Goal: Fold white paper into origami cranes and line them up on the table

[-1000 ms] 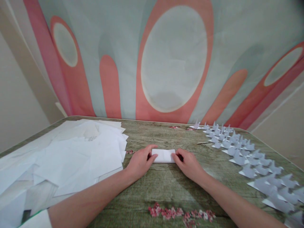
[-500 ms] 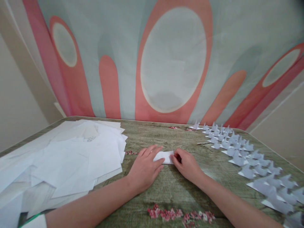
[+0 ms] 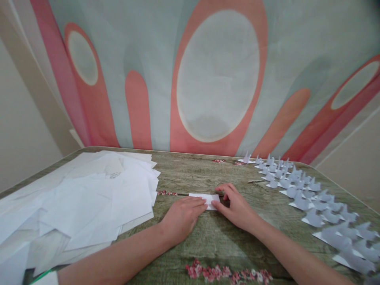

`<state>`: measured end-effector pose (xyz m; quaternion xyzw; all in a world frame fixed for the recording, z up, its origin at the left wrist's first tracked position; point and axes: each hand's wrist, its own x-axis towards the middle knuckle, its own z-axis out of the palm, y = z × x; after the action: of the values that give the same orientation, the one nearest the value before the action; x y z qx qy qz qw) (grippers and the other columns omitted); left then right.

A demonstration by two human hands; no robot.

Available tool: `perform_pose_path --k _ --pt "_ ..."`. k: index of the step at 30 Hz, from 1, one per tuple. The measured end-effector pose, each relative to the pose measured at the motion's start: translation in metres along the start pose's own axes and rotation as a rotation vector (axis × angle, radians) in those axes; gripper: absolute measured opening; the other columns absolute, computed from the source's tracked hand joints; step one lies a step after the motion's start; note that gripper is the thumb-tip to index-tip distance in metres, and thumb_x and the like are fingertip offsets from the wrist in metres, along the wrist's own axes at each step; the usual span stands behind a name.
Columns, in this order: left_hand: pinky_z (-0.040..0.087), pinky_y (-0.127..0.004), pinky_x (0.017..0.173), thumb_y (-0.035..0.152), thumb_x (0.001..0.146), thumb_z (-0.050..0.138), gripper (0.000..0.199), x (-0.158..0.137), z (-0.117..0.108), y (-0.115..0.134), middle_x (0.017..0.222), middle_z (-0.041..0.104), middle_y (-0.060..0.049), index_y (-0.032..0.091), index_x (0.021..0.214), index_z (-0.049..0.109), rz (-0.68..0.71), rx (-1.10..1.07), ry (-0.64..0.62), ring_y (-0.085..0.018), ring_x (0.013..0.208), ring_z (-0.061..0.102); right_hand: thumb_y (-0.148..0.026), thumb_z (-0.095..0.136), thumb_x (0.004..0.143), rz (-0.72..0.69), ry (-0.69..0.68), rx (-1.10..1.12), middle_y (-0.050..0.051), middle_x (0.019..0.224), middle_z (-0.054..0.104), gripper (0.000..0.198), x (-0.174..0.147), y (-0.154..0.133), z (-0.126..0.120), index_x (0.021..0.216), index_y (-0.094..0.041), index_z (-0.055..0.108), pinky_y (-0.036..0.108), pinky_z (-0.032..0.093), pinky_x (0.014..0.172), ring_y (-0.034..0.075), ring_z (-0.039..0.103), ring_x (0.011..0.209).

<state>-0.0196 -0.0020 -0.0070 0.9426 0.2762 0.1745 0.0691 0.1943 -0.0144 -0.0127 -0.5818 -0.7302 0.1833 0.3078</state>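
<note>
A small folded strip of white paper lies on the table between my hands. Across its left part, my left hand rests flat, fingers stretched out together and covering some of the paper. At the paper's right end is my right hand. Its thumb touches the near right corner, while the forefinger arches apart from it near the far corner. A gap shows between that thumb and forefinger. The other fingers of my right hand are partly hidden.
To the left is a wide, untidy heap of white paper sheets. Several folded white paper birds stand in rows along the right side. The wood-patterned table carries printed pink flowers and meets a patterned wall covering behind.
My left fingers have flattened and drawn together over the paper. The right forefinger has lifted away from the paper's end, opening a gap from the thumb. More of the paper's far edge shows.
</note>
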Motion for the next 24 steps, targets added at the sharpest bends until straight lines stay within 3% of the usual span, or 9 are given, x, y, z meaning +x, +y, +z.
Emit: perform_pose_path --k 7,24 --pt "0.039 -0.032 0.099 0.011 0.083 0.044 0.034 0.0 0.0012 -0.0005 0.119 0.059 -0.003 0.02 0.113 0.056 -0.005 -0.032 0.008 -0.015 0.111 0.053 -0.034 0.067 0.068 -0.117 -0.106 0.029 0.006 0.102 0.052 0.04 0.0039 -0.0023 -0.0036 0.105 -0.022 0.059 0.035 0.039 0.087 0.021 0.049 0.097" --pt "0.044 -0.033 0.093 0.012 0.085 0.043 0.03 -0.0023 0.0048 -0.0017 0.116 0.06 -0.003 0.02 0.11 0.057 0.021 -0.004 0.033 -0.016 0.106 0.056 -0.037 0.067 0.069 -0.109 -0.094 -0.014 0.006 0.099 0.054 0.035 0.002 -0.0011 0.0025 0.099 -0.022 0.058 0.037 0.037 0.082 0.023 0.048 0.094"
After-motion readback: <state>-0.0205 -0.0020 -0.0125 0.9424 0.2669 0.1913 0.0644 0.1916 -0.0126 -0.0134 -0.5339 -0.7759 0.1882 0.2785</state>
